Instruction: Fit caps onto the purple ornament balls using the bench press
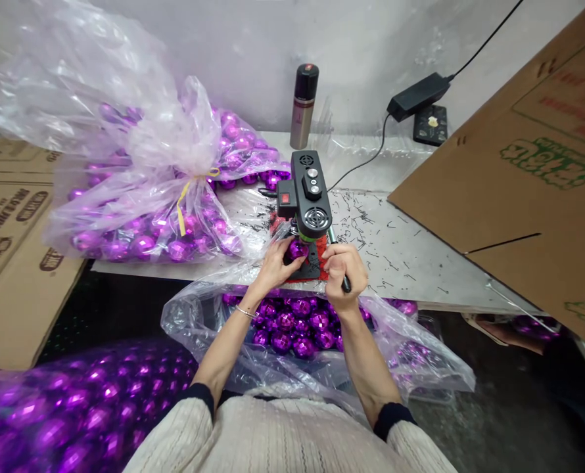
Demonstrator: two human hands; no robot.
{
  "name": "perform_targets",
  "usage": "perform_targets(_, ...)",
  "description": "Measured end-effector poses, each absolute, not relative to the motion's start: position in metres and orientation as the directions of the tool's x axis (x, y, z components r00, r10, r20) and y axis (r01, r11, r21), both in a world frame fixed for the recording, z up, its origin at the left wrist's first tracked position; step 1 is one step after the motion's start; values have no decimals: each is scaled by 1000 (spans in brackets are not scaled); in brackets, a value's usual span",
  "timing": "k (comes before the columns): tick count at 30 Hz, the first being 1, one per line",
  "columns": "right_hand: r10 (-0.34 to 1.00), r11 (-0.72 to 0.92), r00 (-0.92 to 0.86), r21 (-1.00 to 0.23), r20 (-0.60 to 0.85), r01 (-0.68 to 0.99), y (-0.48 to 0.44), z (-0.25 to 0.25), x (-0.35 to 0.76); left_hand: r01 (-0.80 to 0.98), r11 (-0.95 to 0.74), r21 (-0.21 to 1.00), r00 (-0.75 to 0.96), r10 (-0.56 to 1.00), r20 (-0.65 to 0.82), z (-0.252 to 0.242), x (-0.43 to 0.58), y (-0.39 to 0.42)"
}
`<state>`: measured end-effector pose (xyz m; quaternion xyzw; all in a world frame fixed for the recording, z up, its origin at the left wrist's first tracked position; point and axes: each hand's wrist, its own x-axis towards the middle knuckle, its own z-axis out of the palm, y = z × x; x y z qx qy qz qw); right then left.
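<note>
Left hand (274, 265) pinches a faceted purple bauble (298, 249) beneath a black press (312, 192); right hand (346, 270) grips its lever (346, 284). Bagged baubles (143, 246) crowd the left, a cardboard box (499, 190) the right.

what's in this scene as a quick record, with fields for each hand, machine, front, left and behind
left hand: holds purple faceted ball beneath the machine's head
right hand: closed around black-ended lever
machine: black, lever-operated, red switch
front: plastic bag of purple balls
left: plastic bag, yellow tie
behind: silver bottle, black top
</note>
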<state>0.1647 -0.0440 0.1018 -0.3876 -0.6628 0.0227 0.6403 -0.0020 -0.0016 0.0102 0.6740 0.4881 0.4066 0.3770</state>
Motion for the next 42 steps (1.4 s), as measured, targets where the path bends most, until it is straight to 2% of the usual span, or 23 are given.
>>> perform_targets(6, 527, 719, 102, -507, 844, 476, -43, 102, 165, 309, -215, 927, 45, 976, 211, -7, 15, -7)
perform_targets(11, 519, 710, 108, -498, 848, 498, -43, 101, 165, 293, -224, 929, 95, 974, 204, -9, 10, -7)
perform_targets(18, 499, 714, 124, -488, 858, 502, -42, 90, 165, 335, -227, 914, 110, 973, 202, -10, 9, -6)
perform_targets(27, 475, 708, 162, -485, 865, 514, -39, 68, 162, 293, -237, 927, 91, 971, 219, -9, 10, -6)
perform_targets(42, 466, 750, 269, -538, 843, 386, -33, 42, 155, 341, -296, 892, 123, 955, 270, -18, 9, -4)
